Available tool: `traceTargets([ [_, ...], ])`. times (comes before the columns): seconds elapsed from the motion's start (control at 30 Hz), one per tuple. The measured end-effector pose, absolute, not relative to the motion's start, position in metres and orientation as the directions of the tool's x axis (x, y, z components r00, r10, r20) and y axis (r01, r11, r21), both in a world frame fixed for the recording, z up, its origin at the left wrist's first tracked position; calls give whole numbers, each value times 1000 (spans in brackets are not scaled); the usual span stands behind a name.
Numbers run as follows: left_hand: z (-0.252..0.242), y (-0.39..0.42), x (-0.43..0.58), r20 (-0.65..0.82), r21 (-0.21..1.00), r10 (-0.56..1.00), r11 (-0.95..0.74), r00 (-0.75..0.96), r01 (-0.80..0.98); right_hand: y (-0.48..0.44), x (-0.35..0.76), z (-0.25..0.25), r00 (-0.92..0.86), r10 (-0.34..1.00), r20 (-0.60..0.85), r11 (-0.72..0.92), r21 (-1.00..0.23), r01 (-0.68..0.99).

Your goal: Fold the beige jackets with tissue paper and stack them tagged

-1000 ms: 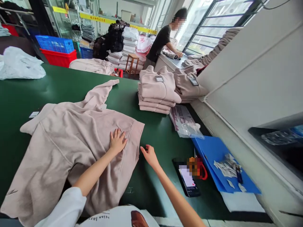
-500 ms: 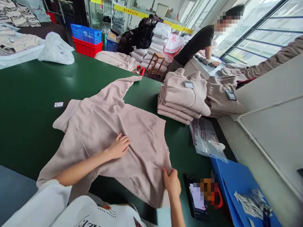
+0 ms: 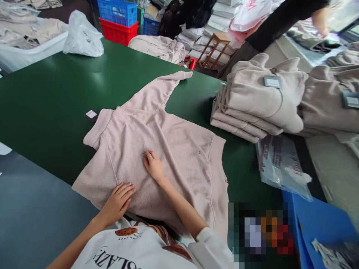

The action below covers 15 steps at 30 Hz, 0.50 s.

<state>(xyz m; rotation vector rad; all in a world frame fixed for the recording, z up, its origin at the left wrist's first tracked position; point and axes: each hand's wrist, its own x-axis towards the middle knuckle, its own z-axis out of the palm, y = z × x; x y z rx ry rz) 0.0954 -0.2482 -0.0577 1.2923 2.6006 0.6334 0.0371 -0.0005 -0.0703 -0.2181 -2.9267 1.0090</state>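
Note:
A pale pinkish-beige sweatshirt (image 3: 185,149) lies spread on the green table, collar to the left and ribbed hem to the right. One sleeve reaches away toward the far edge. Beside the collar sticks out a dark hang tag (image 3: 91,114) with a white label. My left hand (image 3: 120,198) rests flat on the near part of the sweatshirt, fingers stretched out. On the middle of the cloth, the fingertips of my right hand (image 3: 154,165) are drawn together at a small dark mark; what they pinch, if anything, is too small to make out.
Folded beige sweatshirts (image 3: 252,101) are stacked at the right, near a clear plastic bag (image 3: 283,164) and a blue folder (image 3: 322,220). A white plastic bag (image 3: 83,35) sits at the far left. Beyond the table are a red crate (image 3: 119,31), a stool (image 3: 221,37) and another person's arm (image 3: 319,22).
My right hand has left the hem and come to the middle of the sweatshirt. My left hand has drawn back toward my body. The view has turned and dipped.

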Motion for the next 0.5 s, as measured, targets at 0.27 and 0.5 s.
traceTargets([
  [0.27, -66, -369, 86, 300, 724, -453, 681, -840, -109, 0, 31, -81, -916, 400, 1, 633, -723, 275],
  [0.5, -37, -295, 40, 227, 714, -9, 682, -974, 160, 70, 181, -38, -779, 547, -307, 52, -916, 398],
])
